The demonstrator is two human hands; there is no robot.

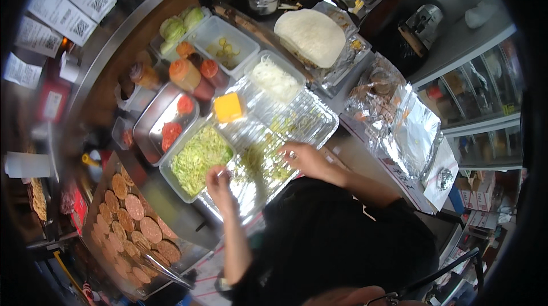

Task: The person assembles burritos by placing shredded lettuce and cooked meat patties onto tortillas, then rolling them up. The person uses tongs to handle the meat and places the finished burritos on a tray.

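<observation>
My left hand (220, 185) hovers by the near right corner of a clear tub of shredded lettuce (197, 160), its fingers bent and a little apart. My right hand (305, 160) is over a foil-lined tray (319, 113), fingers loosely curled with a gap between them; I see nothing held in either. Between the hands, a blurred patch of green shreds (255, 160) shows over the foil. A stack of yellow cheese slices (228, 107) sits at the tray's far left. Beyond it stands a tub of white sliced onion (275, 79).
At left, many round patties (135, 207) cover a griddle, with a metal spatula (165, 269) at its near edge. Sauce bottles (191, 78), a steel pan of tomato slices (165, 115) and a pickle tub (225, 41) stand behind. Flatbreads (311, 37) and crumpled foil (394, 115) lie right.
</observation>
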